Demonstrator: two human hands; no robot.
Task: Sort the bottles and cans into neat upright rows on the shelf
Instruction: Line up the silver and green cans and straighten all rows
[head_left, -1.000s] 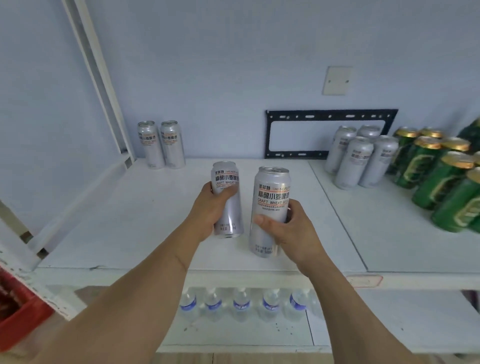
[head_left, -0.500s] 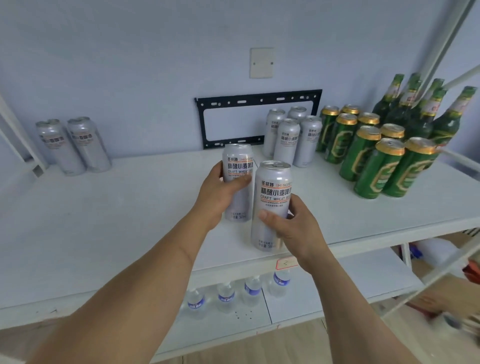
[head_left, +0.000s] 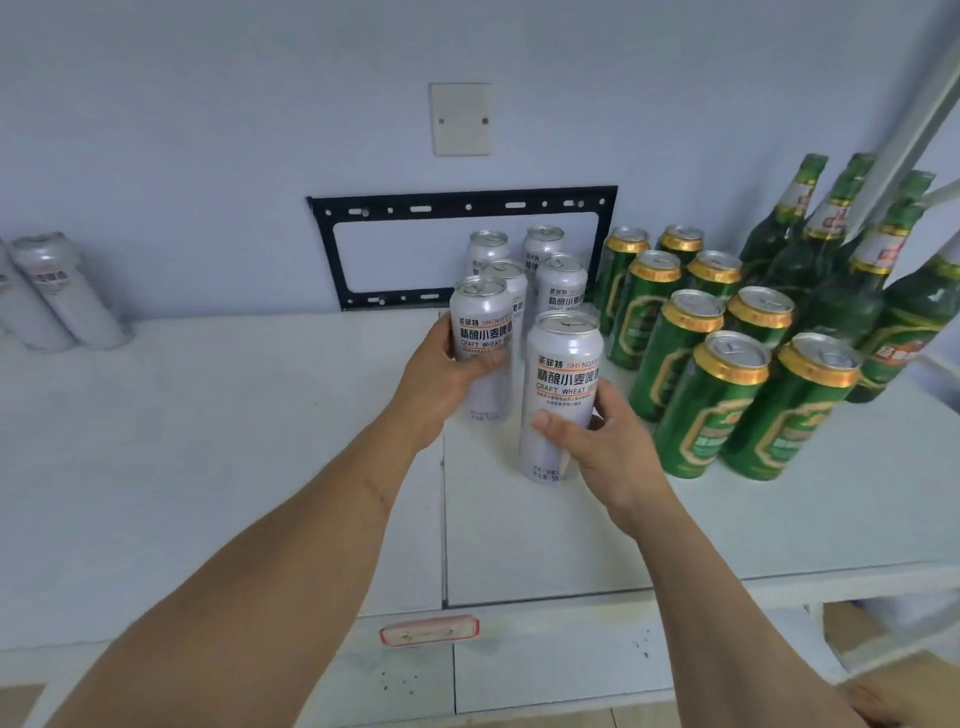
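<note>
My left hand (head_left: 441, 374) grips a silver wheat-beer can (head_left: 480, 322) upright, right in front of a cluster of silver cans (head_left: 558, 283) at the back of the white shelf (head_left: 260, 467). My right hand (head_left: 597, 441) holds a second silver can (head_left: 563, 384), nearer to me and just left of the green cans. Several green cans with gold tops (head_left: 717, 395) stand in rows to the right. Several green glass bottles (head_left: 836, 291) stand behind them at the far right.
Two more silver cans (head_left: 67, 296) stand at the far left by the wall. A black metal bracket (head_left: 462, 208) and a white wall plate (head_left: 461, 119) are on the wall behind. A white shelf post (head_left: 904, 130) slants across the upper right.
Both hands have carried their silver cans to the right, from the shelf's middle up to the silver cluster. The view has swung right with them.
</note>
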